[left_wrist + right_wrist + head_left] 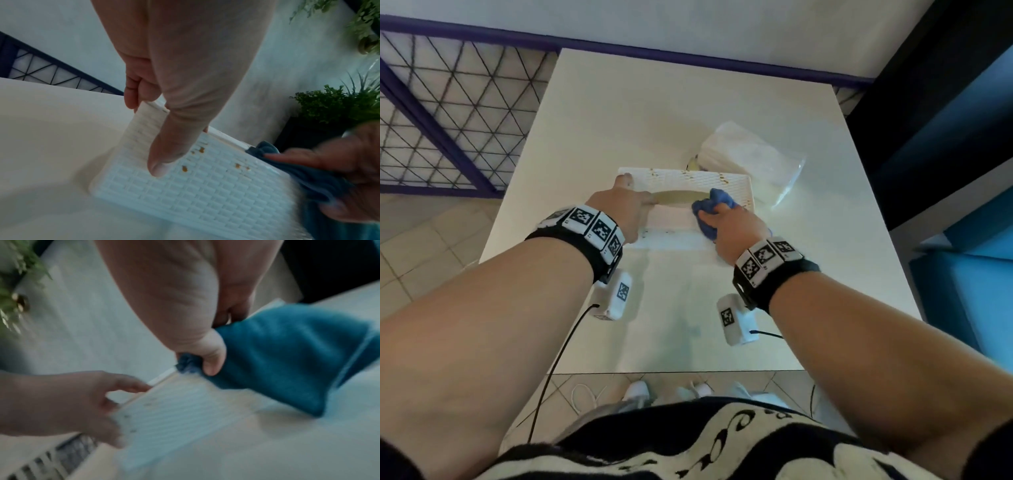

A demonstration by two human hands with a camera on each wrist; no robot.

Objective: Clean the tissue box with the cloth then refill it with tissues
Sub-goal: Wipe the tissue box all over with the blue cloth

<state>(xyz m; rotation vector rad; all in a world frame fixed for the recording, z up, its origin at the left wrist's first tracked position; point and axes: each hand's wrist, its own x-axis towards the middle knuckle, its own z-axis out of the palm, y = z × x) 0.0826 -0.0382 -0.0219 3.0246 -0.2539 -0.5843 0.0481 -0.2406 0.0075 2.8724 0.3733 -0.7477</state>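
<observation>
- We cannot see the near right corner of the tissue box [688, 181]: our right hand [732, 226] and the bunched cloth [709, 209] cover it.
- Our left hand [619, 209] hides the box's left end.
- The right wrist view is blurred throughout; the box's pattern smears there.
- The box partly hides the tissue pack [753, 154] from the head view.

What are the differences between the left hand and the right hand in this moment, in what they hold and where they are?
The left hand grips the left end of the white tissue box to steady it; the right hand clutches the blue cloth. The left hand touches the box directly; the right hand presses the cloth against its right part. Both are at the box, and brown stains remain.
</observation>
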